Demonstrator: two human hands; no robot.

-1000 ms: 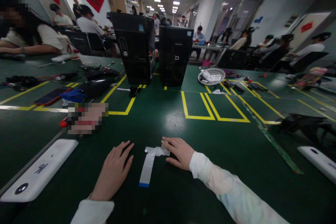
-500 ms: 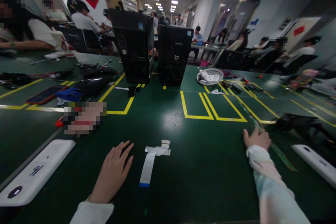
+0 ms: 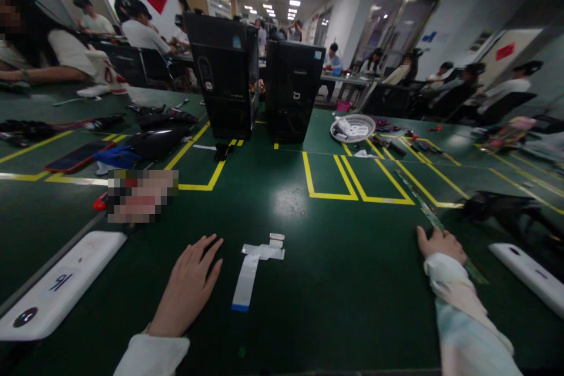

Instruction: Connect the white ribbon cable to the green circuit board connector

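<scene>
My left hand (image 3: 191,282) lies flat on the green tabletop with its fingers spread, holding nothing. Just right of it is a flat white ribbon cable (image 3: 245,282), folded across itself, with a blue end toward me and a small connector at the far end. Farther right, my right hand (image 3: 442,245) rests over a long, narrow green circuit board strip (image 3: 416,194). Its thumb is apart from the other fingers, which lie across the strip and cover its middle. The strip's near end shows beyond the hand. No grip around the strip is visible.
White devices lie at left (image 3: 61,285) and right (image 3: 529,273). Two black computer towers (image 3: 293,94) stand ahead, beside a white basket (image 3: 372,129) of parts. Black parts (image 3: 506,211) sit at right. A phone (image 3: 77,157) lies left among cables and tools. Other people sit around.
My right hand has moved slightly right and toward me along the circuit board strip. The strip has shifted a little left. My left hand and the ribbon cable stay practically in place.
</scene>
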